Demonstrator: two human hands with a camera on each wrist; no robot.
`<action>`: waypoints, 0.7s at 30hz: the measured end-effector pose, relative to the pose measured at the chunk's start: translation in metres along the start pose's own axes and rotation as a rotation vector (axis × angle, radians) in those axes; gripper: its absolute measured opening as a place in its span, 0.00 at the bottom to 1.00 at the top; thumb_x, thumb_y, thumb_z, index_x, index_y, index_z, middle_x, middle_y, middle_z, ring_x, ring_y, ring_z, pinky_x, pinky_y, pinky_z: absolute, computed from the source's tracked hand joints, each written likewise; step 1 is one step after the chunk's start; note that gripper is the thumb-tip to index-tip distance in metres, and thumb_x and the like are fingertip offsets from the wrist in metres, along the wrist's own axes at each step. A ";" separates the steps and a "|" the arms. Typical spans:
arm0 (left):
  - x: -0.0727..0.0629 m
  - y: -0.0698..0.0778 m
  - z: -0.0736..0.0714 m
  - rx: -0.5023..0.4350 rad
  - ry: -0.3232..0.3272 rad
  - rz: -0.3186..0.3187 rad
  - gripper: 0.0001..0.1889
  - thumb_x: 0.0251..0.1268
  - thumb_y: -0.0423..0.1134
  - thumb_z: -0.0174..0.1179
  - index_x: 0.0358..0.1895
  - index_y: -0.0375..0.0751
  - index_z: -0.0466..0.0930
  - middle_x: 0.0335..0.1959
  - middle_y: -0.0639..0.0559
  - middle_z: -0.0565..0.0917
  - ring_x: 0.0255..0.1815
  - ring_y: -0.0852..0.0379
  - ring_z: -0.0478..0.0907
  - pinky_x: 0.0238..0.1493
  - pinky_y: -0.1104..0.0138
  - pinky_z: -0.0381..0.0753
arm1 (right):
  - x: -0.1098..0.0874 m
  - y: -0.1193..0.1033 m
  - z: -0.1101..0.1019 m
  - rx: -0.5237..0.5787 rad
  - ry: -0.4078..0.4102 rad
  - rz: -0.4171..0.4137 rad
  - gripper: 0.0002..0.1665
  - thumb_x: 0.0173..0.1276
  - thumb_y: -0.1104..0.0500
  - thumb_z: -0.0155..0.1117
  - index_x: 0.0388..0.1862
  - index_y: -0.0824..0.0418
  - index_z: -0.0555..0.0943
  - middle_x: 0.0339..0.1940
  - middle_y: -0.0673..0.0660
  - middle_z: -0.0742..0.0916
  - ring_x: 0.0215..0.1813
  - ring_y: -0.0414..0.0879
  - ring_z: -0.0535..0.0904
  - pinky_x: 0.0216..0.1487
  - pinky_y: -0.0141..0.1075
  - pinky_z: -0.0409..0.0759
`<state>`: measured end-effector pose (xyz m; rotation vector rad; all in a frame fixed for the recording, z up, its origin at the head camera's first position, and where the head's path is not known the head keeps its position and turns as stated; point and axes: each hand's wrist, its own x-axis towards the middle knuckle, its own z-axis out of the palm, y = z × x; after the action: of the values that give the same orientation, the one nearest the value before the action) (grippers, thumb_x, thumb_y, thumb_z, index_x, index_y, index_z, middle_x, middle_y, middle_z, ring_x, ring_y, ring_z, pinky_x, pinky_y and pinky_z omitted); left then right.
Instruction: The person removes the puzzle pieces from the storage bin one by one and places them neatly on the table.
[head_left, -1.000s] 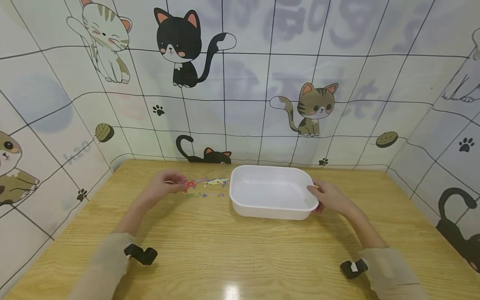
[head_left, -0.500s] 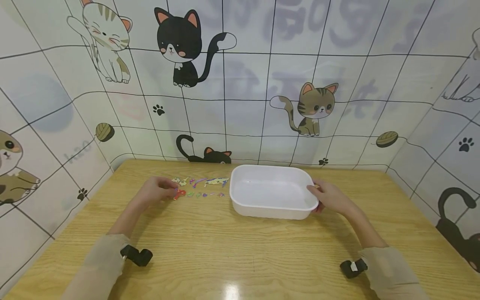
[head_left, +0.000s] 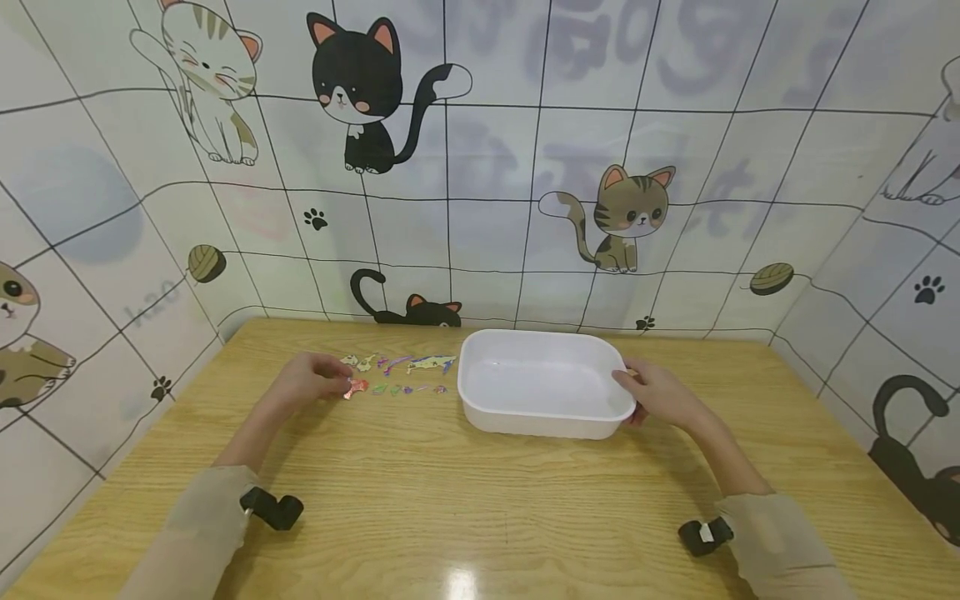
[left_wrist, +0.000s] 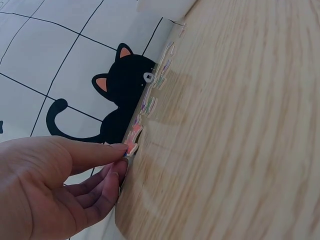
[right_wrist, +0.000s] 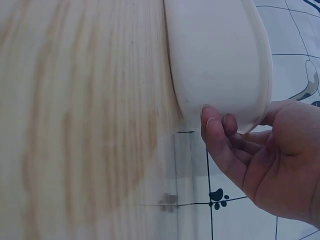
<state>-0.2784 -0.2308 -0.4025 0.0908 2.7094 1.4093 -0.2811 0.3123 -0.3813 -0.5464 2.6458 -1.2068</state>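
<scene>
A small red flat sticker-like piece [head_left: 357,387] lies at the left end of the nearer row of small colourful pieces. My left hand [head_left: 309,379] pinches its left end between thumb and fingers, low at the tabletop; the left wrist view shows the thumb on the red piece [left_wrist: 133,138]. To the right stands a white rectangular plastic tub [head_left: 547,423] with nothing visible inside. On the tub's right end is my right hand [head_left: 660,392], its thumb over the rim. In the right wrist view, the curled fingers [right_wrist: 215,135] lie against the tub's outer wall [right_wrist: 220,65].
Behind the red piece lies a second row with pale yellow pieces [head_left: 365,363], a purple piece [head_left: 396,364] and a long yellow-blue piece [head_left: 431,362]. Small green pieces [head_left: 379,389] continue the nearer row. A cat-patterned wall covering [head_left: 495,233] borders the wooden table [head_left: 480,492].
My left hand has brought the red piece left and nearer, from over the back row to the left end of the front row. The right hand and tub stay put.
</scene>
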 end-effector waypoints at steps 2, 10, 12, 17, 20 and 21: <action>0.000 0.000 -0.001 0.008 0.006 0.011 0.16 0.65 0.33 0.67 0.52 0.26 0.82 0.41 0.43 0.86 0.36 0.58 0.82 0.38 0.65 0.82 | 0.000 0.000 0.000 0.001 -0.001 0.000 0.30 0.83 0.57 0.47 0.72 0.78 0.59 0.29 0.58 0.86 0.25 0.55 0.84 0.28 0.45 0.86; -0.001 -0.002 -0.003 0.004 0.011 0.034 0.17 0.64 0.33 0.68 0.52 0.24 0.81 0.42 0.40 0.85 0.35 0.60 0.81 0.39 0.66 0.82 | 0.000 0.000 0.000 0.003 -0.004 -0.002 0.30 0.84 0.57 0.47 0.72 0.78 0.60 0.29 0.58 0.86 0.25 0.54 0.84 0.28 0.46 0.86; -0.001 -0.003 -0.004 0.002 0.015 0.030 0.17 0.65 0.32 0.67 0.52 0.24 0.80 0.43 0.39 0.85 0.36 0.59 0.81 0.39 0.65 0.83 | 0.001 0.000 0.000 0.003 -0.005 -0.005 0.30 0.84 0.57 0.47 0.72 0.78 0.60 0.28 0.58 0.86 0.25 0.54 0.84 0.28 0.46 0.86; -0.004 -0.005 -0.007 0.005 0.023 0.020 0.16 0.69 0.32 0.63 0.54 0.23 0.78 0.47 0.35 0.84 0.40 0.54 0.83 0.42 0.63 0.83 | 0.000 0.000 0.000 0.009 -0.003 -0.001 0.30 0.84 0.56 0.47 0.72 0.78 0.60 0.29 0.58 0.86 0.25 0.54 0.84 0.28 0.45 0.86; -0.006 -0.004 -0.008 0.003 0.015 0.026 0.17 0.71 0.33 0.61 0.55 0.21 0.77 0.49 0.33 0.83 0.41 0.51 0.83 0.42 0.62 0.83 | 0.000 0.001 0.000 0.016 0.000 0.004 0.31 0.84 0.54 0.47 0.72 0.78 0.60 0.29 0.58 0.86 0.25 0.54 0.84 0.28 0.45 0.85; -0.007 -0.003 -0.009 0.000 0.015 0.026 0.18 0.71 0.33 0.61 0.56 0.22 0.77 0.49 0.33 0.83 0.40 0.52 0.82 0.41 0.62 0.83 | 0.000 0.001 0.000 0.018 0.002 0.007 0.31 0.84 0.54 0.47 0.72 0.78 0.61 0.29 0.58 0.86 0.25 0.54 0.84 0.28 0.45 0.85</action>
<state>-0.2725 -0.2404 -0.4001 0.1162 2.7294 1.4231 -0.2812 0.3128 -0.3822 -0.5330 2.6344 -1.2284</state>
